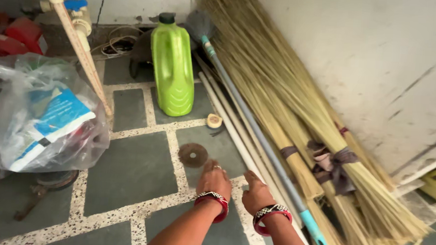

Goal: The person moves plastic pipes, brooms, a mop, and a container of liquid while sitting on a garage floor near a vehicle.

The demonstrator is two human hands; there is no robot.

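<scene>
Reaching forward over a grey stone floor (129, 170) with speckled pale joints, two bare hands come in from the near edge; each wrist wears red and patterned bangles. The left hand (214, 180) is open and holds nothing, its fingers stretched toward a small round rusty disc (193, 155) that lies flat on the floor just beyond the fingertips; whether they touch it cannot be told. The right hand (255, 190) is also released and empty, its fingers loosely extended toward a long mop handle (257, 135), grey-blue with a teal grip at its near end, which lies just to the right of it. Beside that handle, on its left, run pale plastic pipes (226, 118); on its right, several straw brooms (299, 117) lean against a scuffed white wall (383, 62), bound with dark cloth ties. Farther away, a bright green plastic jug (172, 67) with a dark cap stands upright near the far wall; a small roll of tape (214, 120) sits on the floor near its base, to the right. On the left, a clear plastic bag (37, 111) stuffed with blue and white packaging rests on the floor; a pale stick (79, 48) leans diagonally above it.
</scene>
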